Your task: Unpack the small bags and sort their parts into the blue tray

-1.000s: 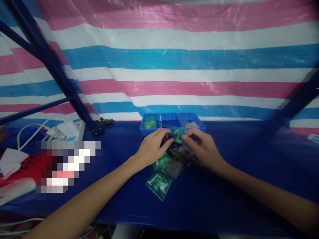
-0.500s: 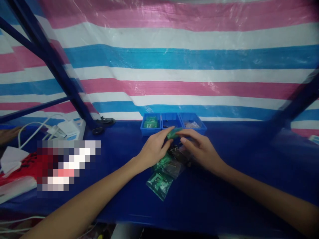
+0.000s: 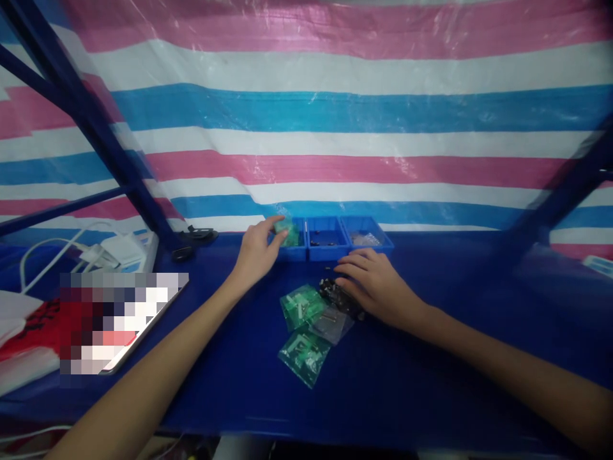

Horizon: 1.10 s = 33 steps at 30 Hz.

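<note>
Left hand (image 3: 256, 250) pinches a small green board (image 3: 288, 231) in a narrow fingertip grip over the leftmost blue tray (image 3: 293, 246), far centre. Right hand (image 3: 376, 286) lies flat, fingers loosely spread, on dark parts (image 3: 339, 298) beside green packets (image 3: 306, 319) on the surface (image 3: 431, 370).

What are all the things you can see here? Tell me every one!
blue trays: three, blue, side by side at the back of the table
green piece: one, green, at the left tray, in the left fingers
green bags: at least two, clear with green boards, in the middle of the table
dark parts: a small heap, black, under the right hand's fingertips
table: one, dark blue
striped sheet: one, pink, white and blue, behind the table
white cables and plugs: several, white, far left
left hand: one, at the left tray
right hand: one, resting palm down by the dark parts
</note>
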{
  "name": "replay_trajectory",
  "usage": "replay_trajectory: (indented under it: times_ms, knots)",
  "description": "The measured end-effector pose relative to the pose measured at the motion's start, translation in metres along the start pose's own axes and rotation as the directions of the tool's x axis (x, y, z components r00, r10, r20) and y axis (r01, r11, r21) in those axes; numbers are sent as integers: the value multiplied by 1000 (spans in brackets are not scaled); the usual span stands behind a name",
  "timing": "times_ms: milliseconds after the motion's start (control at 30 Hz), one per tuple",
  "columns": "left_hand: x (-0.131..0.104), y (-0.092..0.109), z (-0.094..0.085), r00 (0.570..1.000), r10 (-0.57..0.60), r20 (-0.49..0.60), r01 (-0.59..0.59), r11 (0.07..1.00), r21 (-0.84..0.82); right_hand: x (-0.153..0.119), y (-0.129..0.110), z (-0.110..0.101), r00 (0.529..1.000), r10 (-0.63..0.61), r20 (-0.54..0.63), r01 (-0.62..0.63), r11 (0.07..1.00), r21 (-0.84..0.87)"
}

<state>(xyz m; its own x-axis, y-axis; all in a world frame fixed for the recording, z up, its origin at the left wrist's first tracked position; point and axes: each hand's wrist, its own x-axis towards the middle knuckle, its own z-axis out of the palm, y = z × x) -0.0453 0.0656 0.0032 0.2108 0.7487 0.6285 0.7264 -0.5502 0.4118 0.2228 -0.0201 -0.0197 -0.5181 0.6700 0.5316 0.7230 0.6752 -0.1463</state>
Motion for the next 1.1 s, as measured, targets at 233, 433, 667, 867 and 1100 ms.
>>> replay_trajectory:
  times_ms: [233, 433, 667, 867, 1100]
  knots:
    - [-4, -9, 6, 997, 11, 75, -22, 990, 141, -1, -3, 5, 995, -45, 92, 47, 999, -20]
    - [-19, 32, 5, 947, 292, 137, -300, 953, 43, -1, -3, 6, 994, -54, 95, 55, 998, -3]
    - [-34, 49, 14, 813, 350, 466, -375, 926, -41, -2, -1, 7, 995, -41, 94, 41, 999, 0]
    - [-31, 44, 16, 813, 319, 488, -331, 941, -64, -2, -3, 9, 995, -37, 95, 35, 999, 29]
    - [-31, 43, 15, 834, 301, 463, -294, 952, -89, 0, -7, 7, 996, -36, 76, 32, 998, 53]
